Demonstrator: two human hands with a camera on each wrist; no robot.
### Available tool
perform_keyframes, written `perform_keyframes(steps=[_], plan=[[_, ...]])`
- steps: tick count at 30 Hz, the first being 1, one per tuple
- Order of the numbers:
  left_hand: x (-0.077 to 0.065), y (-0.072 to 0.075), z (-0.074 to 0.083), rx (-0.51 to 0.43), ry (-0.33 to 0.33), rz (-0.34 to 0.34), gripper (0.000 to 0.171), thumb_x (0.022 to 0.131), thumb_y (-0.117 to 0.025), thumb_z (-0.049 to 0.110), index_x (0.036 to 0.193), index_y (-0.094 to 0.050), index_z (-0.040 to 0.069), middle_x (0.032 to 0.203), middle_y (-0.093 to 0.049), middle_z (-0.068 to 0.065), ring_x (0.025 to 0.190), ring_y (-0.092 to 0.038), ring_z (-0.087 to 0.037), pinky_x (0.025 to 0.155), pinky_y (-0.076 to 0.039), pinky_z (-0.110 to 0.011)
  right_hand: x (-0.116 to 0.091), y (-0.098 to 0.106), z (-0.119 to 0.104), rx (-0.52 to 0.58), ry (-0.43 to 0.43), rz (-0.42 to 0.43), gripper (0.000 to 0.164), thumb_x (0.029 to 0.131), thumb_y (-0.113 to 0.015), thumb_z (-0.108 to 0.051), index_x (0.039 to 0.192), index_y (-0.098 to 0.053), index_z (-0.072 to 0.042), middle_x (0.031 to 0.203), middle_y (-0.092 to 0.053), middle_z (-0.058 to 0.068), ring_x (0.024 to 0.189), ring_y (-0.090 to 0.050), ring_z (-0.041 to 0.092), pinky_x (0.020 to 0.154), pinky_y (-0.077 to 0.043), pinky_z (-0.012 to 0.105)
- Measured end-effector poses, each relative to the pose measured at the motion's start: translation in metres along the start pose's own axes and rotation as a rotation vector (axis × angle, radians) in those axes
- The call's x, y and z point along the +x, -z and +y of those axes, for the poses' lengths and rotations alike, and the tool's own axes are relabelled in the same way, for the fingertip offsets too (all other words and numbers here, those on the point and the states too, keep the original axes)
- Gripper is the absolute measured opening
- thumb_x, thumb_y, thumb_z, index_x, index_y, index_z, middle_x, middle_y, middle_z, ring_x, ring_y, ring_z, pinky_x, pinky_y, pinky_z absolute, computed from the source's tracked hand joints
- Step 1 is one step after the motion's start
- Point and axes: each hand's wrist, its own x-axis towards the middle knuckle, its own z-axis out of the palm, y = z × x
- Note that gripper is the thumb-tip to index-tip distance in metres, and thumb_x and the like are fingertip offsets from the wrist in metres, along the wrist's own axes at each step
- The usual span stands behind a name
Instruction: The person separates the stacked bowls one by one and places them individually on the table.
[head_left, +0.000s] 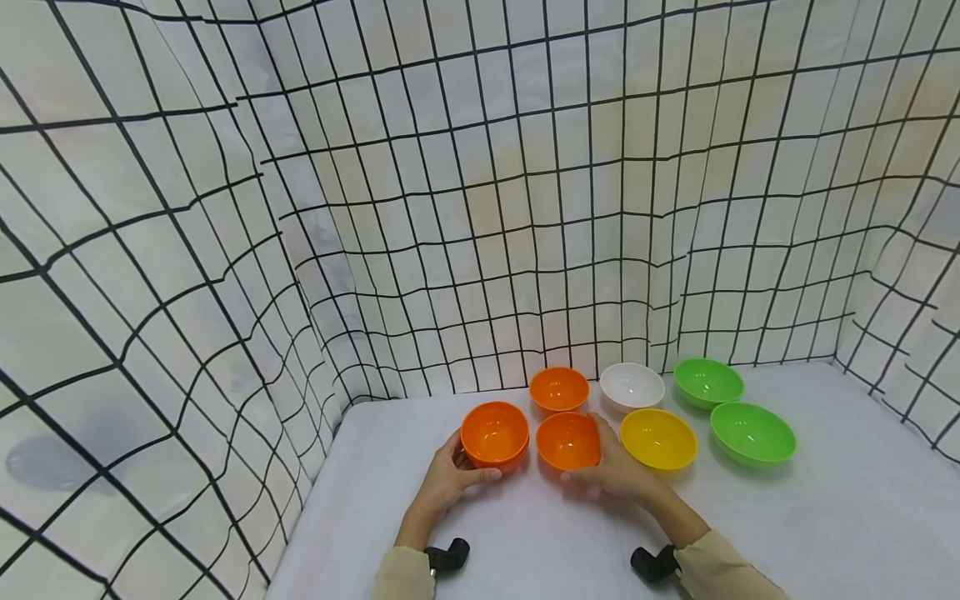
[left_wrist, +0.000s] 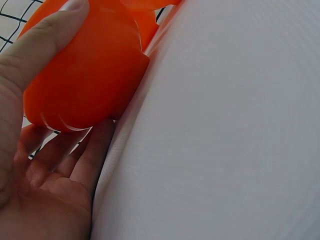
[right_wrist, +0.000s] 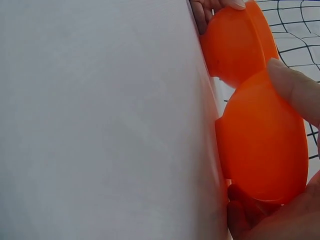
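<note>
My left hand (head_left: 448, 478) grips a stack of orange bowls (head_left: 495, 435), seemingly two nested, from its left side. In the left wrist view the thumb lies against the orange wall (left_wrist: 85, 70), and the fingers curl low around it by the tablecloth. Just to the right, my right hand (head_left: 618, 468) holds another orange bowl (head_left: 567, 442) by its right side, thumb in front and fingers behind. That bowl's foot (right_wrist: 223, 150) is at the cloth in the right wrist view. A narrow gap separates the held bowls at their rims in the head view.
Behind stand a third orange bowl (head_left: 558, 389) and a white bowl (head_left: 632, 387). A yellow bowl (head_left: 658, 439) is close to my right hand, with two green bowls (head_left: 752, 434) farther right. Black-gridded white sheeting (head_left: 480, 250) walls the white table (head_left: 540, 550).
</note>
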Motion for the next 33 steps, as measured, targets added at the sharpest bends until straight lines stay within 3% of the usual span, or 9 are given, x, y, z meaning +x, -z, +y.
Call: perform_keyframes(steps=[33], plan=[[0.0004, 0.0000, 0.0002, -0.003, 0.017, 0.005, 0.097, 0.074, -0.094, 0.027, 0.155, -0.041, 0.021, 0.154, -0.052, -0.005, 0.142, -0.051, -0.029, 0.121, -0.041, -0.047, 0.0033, -0.0025, 0.0009, 0.013, 0.005, 0.020, 0.127, 0.071, -0.094, -0.035, 0.163, -0.010, -0.012, 0.160, -0.034, 0.015, 0.143, -0.039, 0.035, 0.117, -0.041, 0.062]])
